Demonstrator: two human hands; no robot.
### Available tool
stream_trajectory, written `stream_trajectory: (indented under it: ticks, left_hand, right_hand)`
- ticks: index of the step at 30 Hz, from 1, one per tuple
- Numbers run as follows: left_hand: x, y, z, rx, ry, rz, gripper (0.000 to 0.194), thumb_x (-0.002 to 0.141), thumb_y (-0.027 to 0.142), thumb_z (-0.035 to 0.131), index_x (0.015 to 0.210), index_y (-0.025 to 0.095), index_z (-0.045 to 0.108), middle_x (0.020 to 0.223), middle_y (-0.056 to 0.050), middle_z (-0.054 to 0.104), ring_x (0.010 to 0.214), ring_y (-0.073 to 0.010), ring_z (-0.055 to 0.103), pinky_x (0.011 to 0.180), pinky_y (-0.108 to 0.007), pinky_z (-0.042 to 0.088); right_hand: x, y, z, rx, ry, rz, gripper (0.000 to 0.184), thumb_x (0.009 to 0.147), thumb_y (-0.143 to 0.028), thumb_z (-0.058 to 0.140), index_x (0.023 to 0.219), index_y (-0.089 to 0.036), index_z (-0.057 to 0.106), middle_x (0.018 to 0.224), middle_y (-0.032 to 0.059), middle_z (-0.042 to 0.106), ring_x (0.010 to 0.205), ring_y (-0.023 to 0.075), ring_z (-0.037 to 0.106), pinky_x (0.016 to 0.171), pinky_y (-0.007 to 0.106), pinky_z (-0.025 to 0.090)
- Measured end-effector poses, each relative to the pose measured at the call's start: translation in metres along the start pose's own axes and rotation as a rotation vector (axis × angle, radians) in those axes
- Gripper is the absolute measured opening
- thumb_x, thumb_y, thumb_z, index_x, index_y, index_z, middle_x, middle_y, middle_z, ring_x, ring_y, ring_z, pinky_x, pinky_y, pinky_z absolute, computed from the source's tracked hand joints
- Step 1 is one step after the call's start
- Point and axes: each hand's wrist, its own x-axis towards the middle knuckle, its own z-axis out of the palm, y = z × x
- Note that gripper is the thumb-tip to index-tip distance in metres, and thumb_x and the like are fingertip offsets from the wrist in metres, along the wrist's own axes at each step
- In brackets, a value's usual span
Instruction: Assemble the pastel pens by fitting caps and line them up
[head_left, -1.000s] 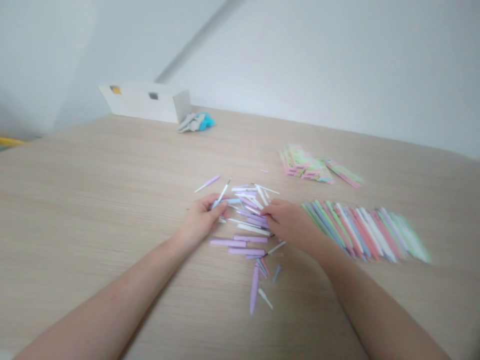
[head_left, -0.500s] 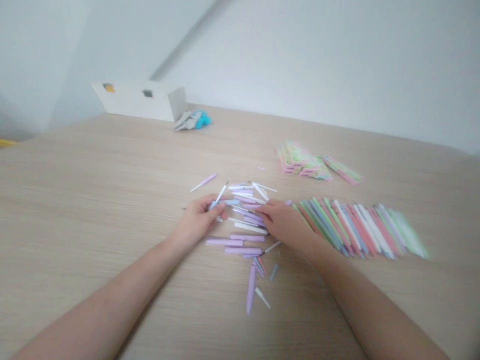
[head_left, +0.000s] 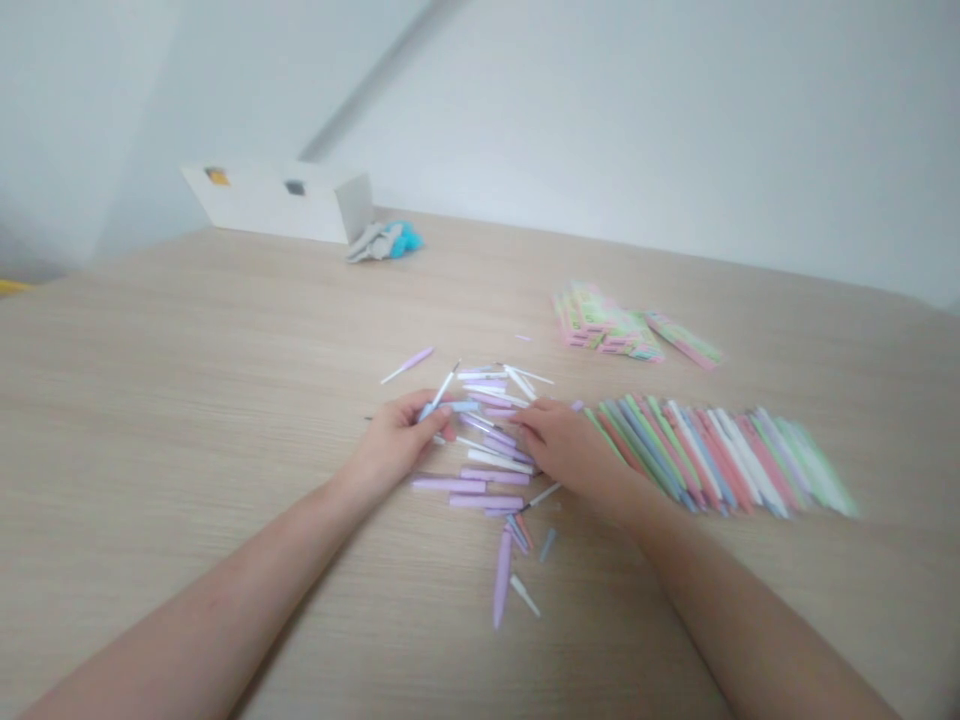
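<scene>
My left hand (head_left: 409, 428) is closed at the left of a loose pile of pen parts. Between its thumb and fingers are a light-blue pen part (head_left: 459, 407) and a thin white pen refill (head_left: 445, 386) with a dark tip, pointing up. My right hand (head_left: 568, 440) reaches the pile's right side, its fingers bent together; the fingertips are partly hidden and whatever they hold cannot be made out. Between the hands lie purple pen barrels (head_left: 495, 477) and white pen parts (head_left: 501, 459). A purple barrel with a tapered end (head_left: 502, 580) lies nearer me.
Right of my right hand is a slanted row of many-coloured pens (head_left: 720, 455). Behind it are stacked pink-and-green packets (head_left: 592, 315), with one packet apart (head_left: 684, 340). A white box (head_left: 277, 205) and a grey-and-blue crumpled item (head_left: 386, 241) stand far left.
</scene>
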Motion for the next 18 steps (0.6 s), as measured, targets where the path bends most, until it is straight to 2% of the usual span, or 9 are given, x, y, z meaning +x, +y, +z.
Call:
stream_trajectory:
  ticks: [5,10,13,18]
  left_hand:
    - [-0.001,0.002,0.001,-0.009,-0.003,-0.002,0.03,0.079,0.04,0.06,0.093,0.013,0.062,0.063,0.001,0.057,0.036,-0.0029,0.028,0.035,-0.019,0.016]
    - [-0.001,0.002,0.001,-0.009,0.006,-0.005,0.03,0.079,0.041,0.06,0.091,0.013,0.062,0.062,0.001,0.058,0.037,-0.0032,0.028,0.035,-0.019,0.016]
    - [-0.001,0.003,0.001,-0.004,0.008,-0.006,0.031,0.078,0.042,0.061,0.092,0.014,0.062,0.063,0.002,0.058,0.036,-0.0036,0.028,0.035,-0.02,0.017]
    - [-0.002,0.002,0.001,-0.006,0.0,-0.017,0.031,0.079,0.043,0.06,0.09,0.014,0.062,0.062,0.002,0.058,0.036,-0.0036,0.029,0.035,-0.02,0.016]
  right_hand:
    - [0.001,0.019,-0.022,-0.044,0.121,0.152,0.025,0.082,-0.012,0.048,0.094,-0.015,0.07,0.093,0.0069,0.07,0.086,0.0177,0.061,0.079,0.026,0.042]
    - [0.002,0.039,-0.033,-0.118,-0.009,0.253,0.029,0.079,-0.014,0.05,0.098,-0.016,0.071,0.096,0.0074,0.071,0.088,0.0205,0.063,0.078,0.028,0.042]
    - [0.001,0.044,-0.029,-0.153,-0.082,0.236,0.034,0.076,-0.009,0.05,0.102,-0.017,0.07,0.101,0.008,0.07,0.093,0.0214,0.062,0.082,0.028,0.042]
    - [0.001,0.046,-0.016,-0.149,-0.116,0.168,0.033,0.076,-0.006,0.05,0.099,-0.016,0.071,0.102,0.0091,0.068,0.095,0.0202,0.06,0.086,0.027,0.04]
